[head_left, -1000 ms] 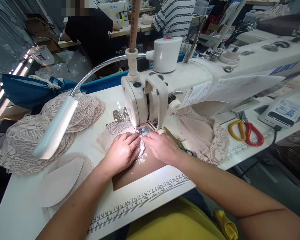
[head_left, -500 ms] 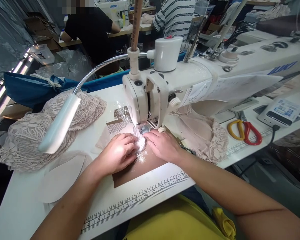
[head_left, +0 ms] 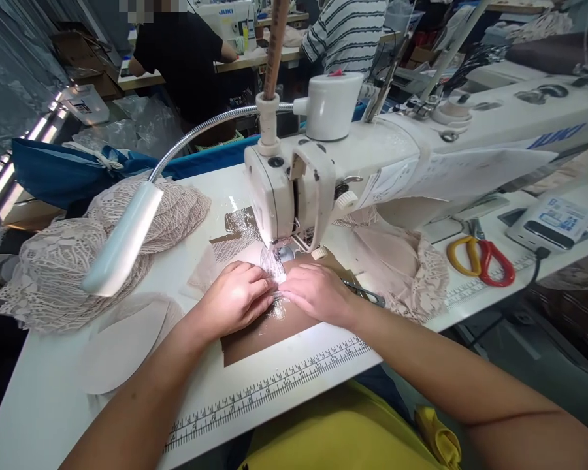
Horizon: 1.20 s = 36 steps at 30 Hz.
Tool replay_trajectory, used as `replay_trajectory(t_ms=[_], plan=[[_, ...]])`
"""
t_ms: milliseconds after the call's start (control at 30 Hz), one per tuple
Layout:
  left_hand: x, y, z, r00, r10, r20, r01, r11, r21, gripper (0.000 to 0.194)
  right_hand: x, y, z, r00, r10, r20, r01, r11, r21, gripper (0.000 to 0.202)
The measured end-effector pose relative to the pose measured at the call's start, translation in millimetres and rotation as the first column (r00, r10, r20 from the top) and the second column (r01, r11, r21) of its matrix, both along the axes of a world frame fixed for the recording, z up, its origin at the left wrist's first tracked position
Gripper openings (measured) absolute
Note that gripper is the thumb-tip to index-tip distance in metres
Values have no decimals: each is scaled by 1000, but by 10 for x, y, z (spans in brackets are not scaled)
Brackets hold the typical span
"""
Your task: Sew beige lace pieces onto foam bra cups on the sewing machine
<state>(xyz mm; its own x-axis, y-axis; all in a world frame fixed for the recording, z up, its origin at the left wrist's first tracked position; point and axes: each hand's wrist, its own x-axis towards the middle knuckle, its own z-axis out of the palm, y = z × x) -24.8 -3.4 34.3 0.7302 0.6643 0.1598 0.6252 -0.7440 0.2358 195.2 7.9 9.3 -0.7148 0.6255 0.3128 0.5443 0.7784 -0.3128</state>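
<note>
Right below the needle of a white sewing machine point(head_left: 269, 186) lies a piece of pale pink lace fabric point(head_left: 273, 266), brightly lit. My left hand point(head_left: 236, 295) has its curled fingers on the near left edge of the lace. From the other side, my right hand point(head_left: 316, 292) pinches the same edge, its fingertips nearly meeting the left ones. Both hands rest on a brown sheet point(head_left: 255, 343) taped to the table. Part of the fabric is hidden under the fingers and presser foot.
Lace pieces point(head_left: 53, 274) are piled at left beneath a lamp point(head_left: 122, 238), with smooth oval pads point(head_left: 122, 346) nearer me. Right of the machine are a lace cup point(head_left: 396, 261), dark snips point(head_left: 372, 297) and red-and-yellow scissors point(head_left: 494, 261). A printed ruler point(head_left: 269, 395) edges the table. Two people sit beyond.
My hands have drawn closer together at the lace's near edge, the right one shifting slightly left. The camera view has shifted a little.
</note>
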Motion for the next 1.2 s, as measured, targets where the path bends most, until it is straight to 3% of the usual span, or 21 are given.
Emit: replay_trajectory(t_ms=[267, 633, 933, 1200], plan=[[7, 16, -29, 1000, 15, 19, -14, 999, -35, 29, 39, -19, 12, 993, -110, 40, 110, 994, 3, 26], [78, 72, -62, 994, 65, -83, -62, 997, 43, 47, 37, -20, -43, 994, -107, 5, 107, 994, -18, 30], [42, 96, -106, 991, 106, -85, -102, 994, 50, 48, -5, 29, 57, 977, -144, 157, 145, 989, 8, 30], [-1, 76, -116, 996, 74, -55, -68, 993, 96, 40, -13, 60, 72, 969, -204, 137, 201, 979, 32, 33]])
